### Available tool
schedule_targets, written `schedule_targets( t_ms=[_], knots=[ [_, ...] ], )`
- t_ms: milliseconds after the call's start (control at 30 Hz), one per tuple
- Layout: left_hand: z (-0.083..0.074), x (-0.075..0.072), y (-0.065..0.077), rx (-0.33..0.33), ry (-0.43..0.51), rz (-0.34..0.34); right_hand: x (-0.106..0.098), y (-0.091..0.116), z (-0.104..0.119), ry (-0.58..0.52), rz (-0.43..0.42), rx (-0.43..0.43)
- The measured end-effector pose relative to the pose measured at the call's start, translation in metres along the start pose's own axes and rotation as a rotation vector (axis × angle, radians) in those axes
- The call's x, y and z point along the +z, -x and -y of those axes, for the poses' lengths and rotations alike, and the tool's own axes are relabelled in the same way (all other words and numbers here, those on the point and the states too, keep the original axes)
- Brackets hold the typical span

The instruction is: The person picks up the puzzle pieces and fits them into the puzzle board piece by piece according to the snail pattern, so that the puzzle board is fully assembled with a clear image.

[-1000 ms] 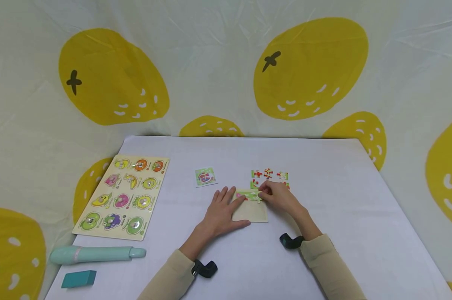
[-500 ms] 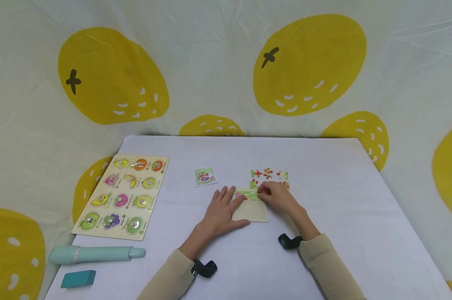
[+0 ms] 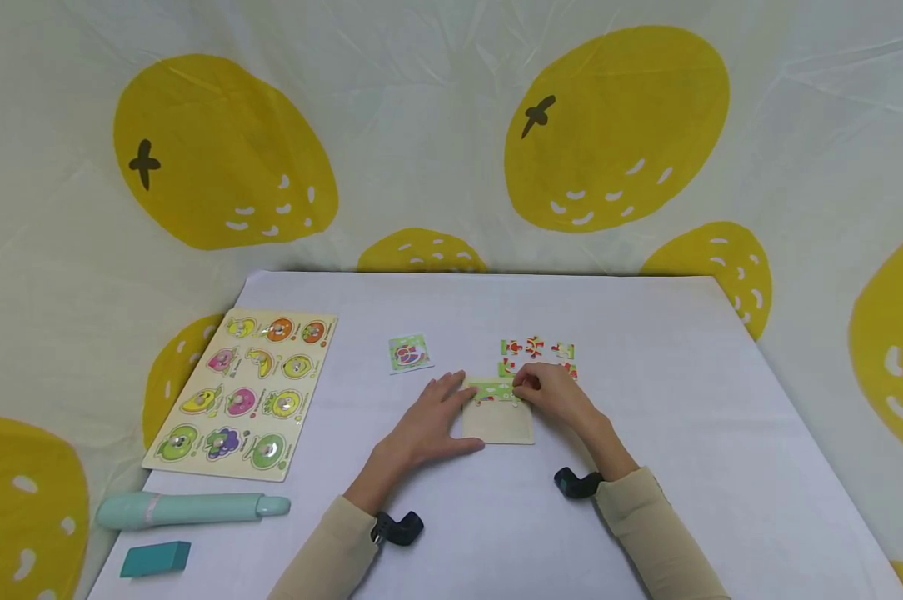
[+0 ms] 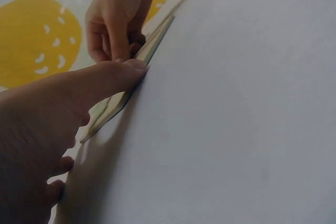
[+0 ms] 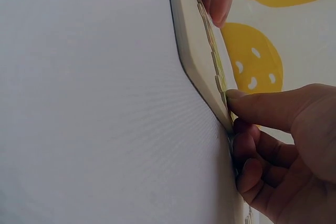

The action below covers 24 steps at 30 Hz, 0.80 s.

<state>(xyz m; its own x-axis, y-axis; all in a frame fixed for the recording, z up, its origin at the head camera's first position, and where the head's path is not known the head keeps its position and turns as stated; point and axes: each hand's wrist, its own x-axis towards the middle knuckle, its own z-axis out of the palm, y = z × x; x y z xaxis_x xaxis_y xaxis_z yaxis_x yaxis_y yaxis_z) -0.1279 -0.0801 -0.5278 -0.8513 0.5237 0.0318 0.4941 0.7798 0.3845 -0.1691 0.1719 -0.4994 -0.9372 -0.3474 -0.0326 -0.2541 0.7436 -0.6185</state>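
A pale wooden tray (image 3: 498, 427) lay on the white counter (image 3: 721, 417), with a green puzzle row (image 3: 494, 391) set along its far edge and bare wood showing on the nearer part. The left hand (image 3: 427, 421) rested at the tray's left side, its grip relaxed, the fingers extended and the thumb touching the tray's near edge. The right hand (image 3: 558, 392) was at the tray's far right corner, its grip pinched there: the thumb lay on the end of the puzzle row and the bent forefinger met the tray's edge. Whether those fingertips held a single piece could not be told.

Just beyond the tray and slightly right lay loose puzzle pieces (image 3: 535, 347) in red, white and green, partly hidden behind the right hand. A small picture card (image 3: 410, 354) lay beyond the tray to its left. Well to the tray's left stretched a fruit board (image 3: 241, 396); nearer than the tray on that side lay a mint-coloured tube (image 3: 204, 509) and a teal block (image 3: 155, 559).
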Motion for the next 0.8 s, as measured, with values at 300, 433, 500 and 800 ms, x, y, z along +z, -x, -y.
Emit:
schedule_targets(
  t_ms=[300,433,500,800],
  knots=[
    [0.0040,-0.0065,0.0011,0.001,0.061,0.019,0.0007,-0.0007,0.0002,0.015,-0.009,-0.010],
    [0.0037,-0.0069,0.0015,-0.002,0.059,0.009,0.0006,-0.0015,0.0005,0.026,-0.004,-0.005],
    [0.0034,-0.0067,0.0017,-0.003,0.060,0.008,-0.0004,-0.0016,0.0012,0.030,0.006,-0.005],
    [0.0023,-0.0065,0.0010,-0.008,0.052,0.015,-0.0091,-0.0050,0.0046,0.010,0.002,0.043]
  ],
)
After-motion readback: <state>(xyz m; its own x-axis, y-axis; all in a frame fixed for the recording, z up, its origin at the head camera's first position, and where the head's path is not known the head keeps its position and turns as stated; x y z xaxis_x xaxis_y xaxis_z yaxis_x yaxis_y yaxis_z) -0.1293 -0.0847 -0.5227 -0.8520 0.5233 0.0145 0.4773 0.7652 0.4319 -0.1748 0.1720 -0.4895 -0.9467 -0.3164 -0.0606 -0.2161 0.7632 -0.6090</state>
